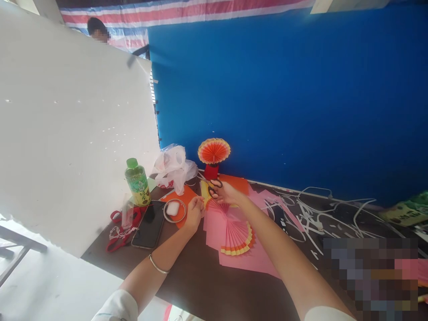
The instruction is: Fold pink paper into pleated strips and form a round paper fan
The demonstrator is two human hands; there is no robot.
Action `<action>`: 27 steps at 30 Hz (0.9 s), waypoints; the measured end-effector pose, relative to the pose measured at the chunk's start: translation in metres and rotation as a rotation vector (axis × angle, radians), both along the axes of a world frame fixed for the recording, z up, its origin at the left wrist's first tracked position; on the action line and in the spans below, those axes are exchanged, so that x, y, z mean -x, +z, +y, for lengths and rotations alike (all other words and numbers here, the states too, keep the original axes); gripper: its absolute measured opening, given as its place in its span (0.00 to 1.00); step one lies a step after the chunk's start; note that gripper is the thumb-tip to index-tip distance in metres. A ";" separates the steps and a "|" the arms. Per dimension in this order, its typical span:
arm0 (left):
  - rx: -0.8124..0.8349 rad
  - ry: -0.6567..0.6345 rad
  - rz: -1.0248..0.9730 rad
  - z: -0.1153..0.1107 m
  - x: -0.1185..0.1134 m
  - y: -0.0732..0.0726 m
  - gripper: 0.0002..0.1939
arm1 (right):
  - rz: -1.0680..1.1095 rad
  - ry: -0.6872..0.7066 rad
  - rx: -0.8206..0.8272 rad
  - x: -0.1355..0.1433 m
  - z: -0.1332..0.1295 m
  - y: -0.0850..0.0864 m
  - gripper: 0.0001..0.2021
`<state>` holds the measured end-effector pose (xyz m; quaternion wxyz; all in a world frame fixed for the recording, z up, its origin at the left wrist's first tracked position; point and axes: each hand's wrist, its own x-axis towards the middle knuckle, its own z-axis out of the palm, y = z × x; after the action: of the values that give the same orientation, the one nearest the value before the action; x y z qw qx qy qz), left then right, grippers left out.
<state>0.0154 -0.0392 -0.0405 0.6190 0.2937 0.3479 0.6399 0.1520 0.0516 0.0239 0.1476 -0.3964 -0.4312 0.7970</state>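
Note:
My right hand is closed on the handles of a pair of black scissors, its fingers at the loops. Beside it, my left hand has its fingers curled together; whatever it may be pinching is too small to make out. Yellow paper lies by the scissors. Below the hands a pleated pink paper fan with a yellow and orange edge rests on pink paper sheets. Behind them, a round red-orange paper fan stands on a red base.
To the left are a green-capped bottle, a phone, a red lanyard, a white earbud case inside a ring, and a plastic bag. White cables tangle at right. Blue panel stands behind; a person's head shows beyond.

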 end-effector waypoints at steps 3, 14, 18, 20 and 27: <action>-0.018 0.004 0.011 -0.001 0.000 0.001 0.19 | -0.002 0.006 -0.007 0.004 0.005 0.002 0.19; -0.016 0.028 0.021 -0.002 0.000 0.003 0.20 | 0.007 0.003 -0.043 0.005 0.006 0.001 0.19; -0.010 0.036 0.018 -0.002 0.000 0.002 0.19 | 0.004 -0.018 -0.052 0.005 0.003 0.000 0.18; -0.013 0.034 0.018 -0.001 0.001 0.001 0.19 | 0.004 -0.032 -0.059 0.005 0.002 0.000 0.18; -0.016 0.029 0.019 -0.001 0.000 0.000 0.18 | 0.002 -0.074 -0.091 0.007 -0.001 0.003 0.16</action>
<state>0.0154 -0.0405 -0.0403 0.6039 0.2996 0.3531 0.6488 0.1445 0.0506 0.0266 0.1953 -0.4042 -0.4517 0.7710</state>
